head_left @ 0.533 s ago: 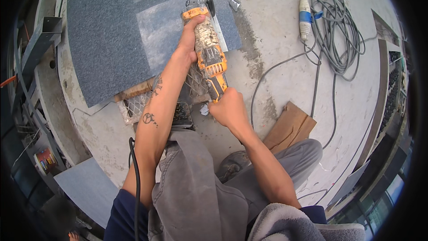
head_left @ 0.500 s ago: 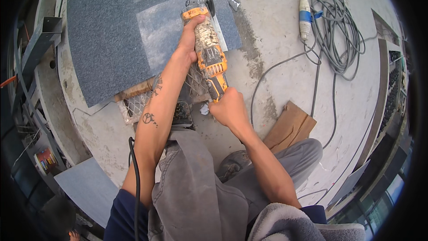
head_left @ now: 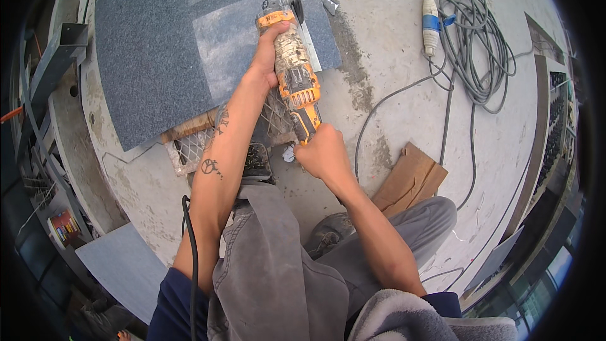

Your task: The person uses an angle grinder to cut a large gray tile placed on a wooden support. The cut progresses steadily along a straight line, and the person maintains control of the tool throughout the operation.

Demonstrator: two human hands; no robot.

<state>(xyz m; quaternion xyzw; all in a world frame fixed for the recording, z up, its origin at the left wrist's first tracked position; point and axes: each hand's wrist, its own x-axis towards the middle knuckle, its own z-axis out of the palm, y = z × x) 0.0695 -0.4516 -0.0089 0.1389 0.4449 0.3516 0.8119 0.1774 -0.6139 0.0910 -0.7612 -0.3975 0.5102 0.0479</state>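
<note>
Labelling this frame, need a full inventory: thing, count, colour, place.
angle grinder: 1, orange and dusty, at slab's right edge
stone slab: 1, grey speckled, upper left
wire mesh: 1, pale, under slab's near edge
coiled cable: 1, grey, upper right
plug: 1, white and blue, on coil
board: 1, brown, floor right
shoe: 1, dark, by mesh
left hand: gripping grinder's front
right hand: gripping grinder's rear

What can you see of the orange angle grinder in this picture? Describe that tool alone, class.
The angle grinder has a dusty orange and black body with a dark round disc at its far end. It lies lengthwise, pointing away from the person, over the edge of a grey stone slab. The left hand grips near the head, and the right hand holds the rear handle.
</note>
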